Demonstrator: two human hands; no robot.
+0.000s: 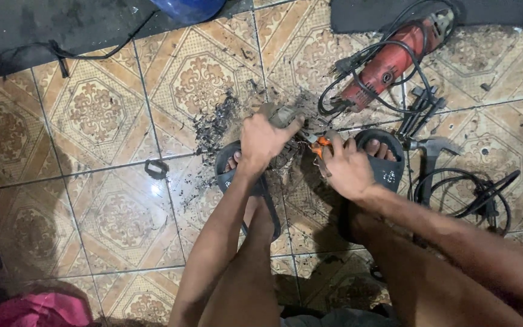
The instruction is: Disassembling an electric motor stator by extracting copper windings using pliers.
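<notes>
Left hand [263, 140] reaches forward from a bent forearm, fingers clamped over a grey metal part [283, 115] held just above the floor. Right hand [347, 166] sits just right of that part, wrist turned inward, fingers closed on orange-handled pliers [320, 145] whose tip points toward it. Both feet rest in dark sandals [387, 165] on either side of the part. No packages, labels or signs discernible. A red angle grinder [388, 63] wrapped in black cable lies beyond and right of the part; a hammer [431, 151] lies further right. Surface: patterned tan floor tiles [98, 115], with dark debris [216, 124] scattered just left of the part.
</notes>
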